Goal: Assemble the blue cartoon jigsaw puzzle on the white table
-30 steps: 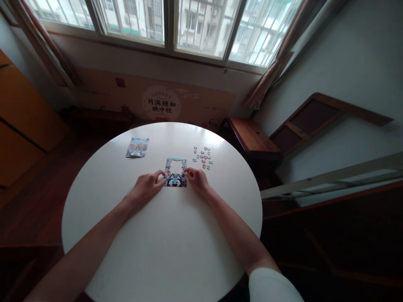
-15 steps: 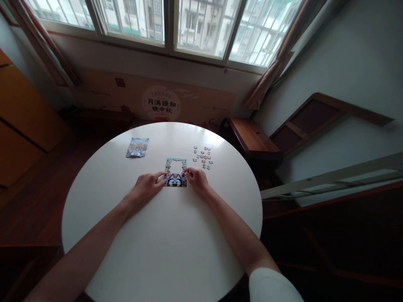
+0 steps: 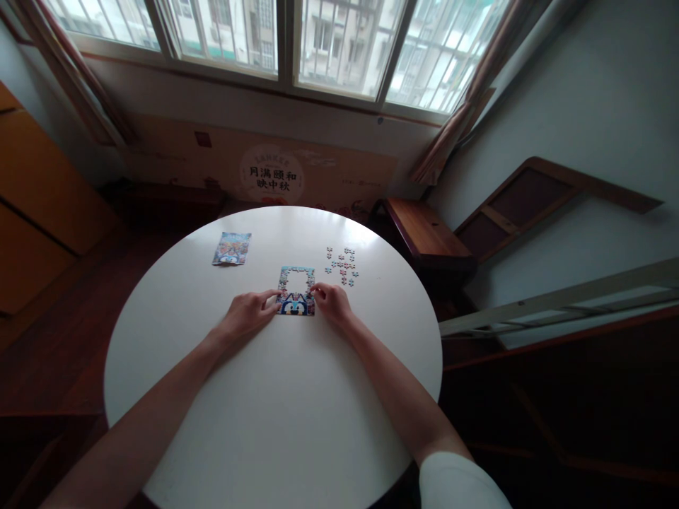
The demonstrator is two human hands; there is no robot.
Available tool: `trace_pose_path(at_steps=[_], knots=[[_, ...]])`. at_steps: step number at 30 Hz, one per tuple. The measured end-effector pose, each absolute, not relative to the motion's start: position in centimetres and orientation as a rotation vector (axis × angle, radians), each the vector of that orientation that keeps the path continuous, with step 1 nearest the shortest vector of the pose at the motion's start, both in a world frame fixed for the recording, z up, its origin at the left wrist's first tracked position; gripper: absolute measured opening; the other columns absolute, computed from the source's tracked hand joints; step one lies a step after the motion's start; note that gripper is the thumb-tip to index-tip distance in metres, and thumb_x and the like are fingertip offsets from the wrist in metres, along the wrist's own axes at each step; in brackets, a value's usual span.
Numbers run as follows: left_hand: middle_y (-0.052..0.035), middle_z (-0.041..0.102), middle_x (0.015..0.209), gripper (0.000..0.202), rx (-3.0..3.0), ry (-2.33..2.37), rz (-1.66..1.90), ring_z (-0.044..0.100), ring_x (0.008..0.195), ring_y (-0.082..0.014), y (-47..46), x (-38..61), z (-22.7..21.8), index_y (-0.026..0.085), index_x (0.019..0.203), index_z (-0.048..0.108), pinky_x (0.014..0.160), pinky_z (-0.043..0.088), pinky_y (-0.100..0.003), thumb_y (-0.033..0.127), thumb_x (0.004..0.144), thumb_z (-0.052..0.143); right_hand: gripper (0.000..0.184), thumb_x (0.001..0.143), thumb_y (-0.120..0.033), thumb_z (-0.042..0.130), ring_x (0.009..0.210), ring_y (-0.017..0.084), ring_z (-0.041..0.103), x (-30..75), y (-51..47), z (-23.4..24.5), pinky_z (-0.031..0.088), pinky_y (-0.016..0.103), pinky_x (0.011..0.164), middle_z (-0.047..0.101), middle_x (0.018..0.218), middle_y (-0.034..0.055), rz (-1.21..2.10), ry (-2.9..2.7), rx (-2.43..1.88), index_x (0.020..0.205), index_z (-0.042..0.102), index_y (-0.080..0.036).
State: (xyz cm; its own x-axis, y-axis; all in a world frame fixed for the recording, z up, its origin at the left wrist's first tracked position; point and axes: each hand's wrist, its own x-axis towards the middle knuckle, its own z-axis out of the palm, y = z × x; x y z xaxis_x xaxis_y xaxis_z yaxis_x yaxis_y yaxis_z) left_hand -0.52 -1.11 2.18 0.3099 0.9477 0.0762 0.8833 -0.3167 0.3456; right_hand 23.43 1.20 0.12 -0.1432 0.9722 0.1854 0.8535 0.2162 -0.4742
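A small, partly assembled jigsaw puzzle [image 3: 296, 290] lies on the round white table [image 3: 276, 396]; its border and lower part are filled, with a white gap in the upper middle. My left hand [image 3: 245, 315] rests at the puzzle's left edge, fingers curled, fingertips touching the edge. My right hand [image 3: 329, 302] is at the right edge, fingers bent, fingertips pressing on the border. Whether either hand pinches a loose piece is too small to tell.
Several loose puzzle pieces [image 3: 342, 266] lie scattered to the right behind the puzzle. A picture card [image 3: 232, 248] lies at the back left of the table. A wooden bench [image 3: 424, 237] stands right of the table, and windows are beyond.
My left hand's fingertips have shifted slightly down along the puzzle's left edge. The right hand has stayed at the right edge.
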Motion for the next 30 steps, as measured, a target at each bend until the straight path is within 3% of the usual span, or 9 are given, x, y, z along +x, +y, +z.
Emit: trace_pose_path(at_steps=[30], knots=[[0.0027, 0.061, 0.064, 0.038, 2.35, 1.629, 0.43, 0.058, 0.058, -0.0142, -1.38, -0.52, 2.61, 0.032, 0.113, 0.065, 0.056, 0.032, -0.023, 0.051, 0.084, 0.051, 0.026, 0.084, -0.024, 0.052, 0.073, 0.016, 0.066, 23.36, 1.02, 0.48, 0.043, 0.023, 0.072, 0.074, 0.079, 0.0005, 0.367, -2.052, -1.702, 0.097, 0.074, -0.027]])
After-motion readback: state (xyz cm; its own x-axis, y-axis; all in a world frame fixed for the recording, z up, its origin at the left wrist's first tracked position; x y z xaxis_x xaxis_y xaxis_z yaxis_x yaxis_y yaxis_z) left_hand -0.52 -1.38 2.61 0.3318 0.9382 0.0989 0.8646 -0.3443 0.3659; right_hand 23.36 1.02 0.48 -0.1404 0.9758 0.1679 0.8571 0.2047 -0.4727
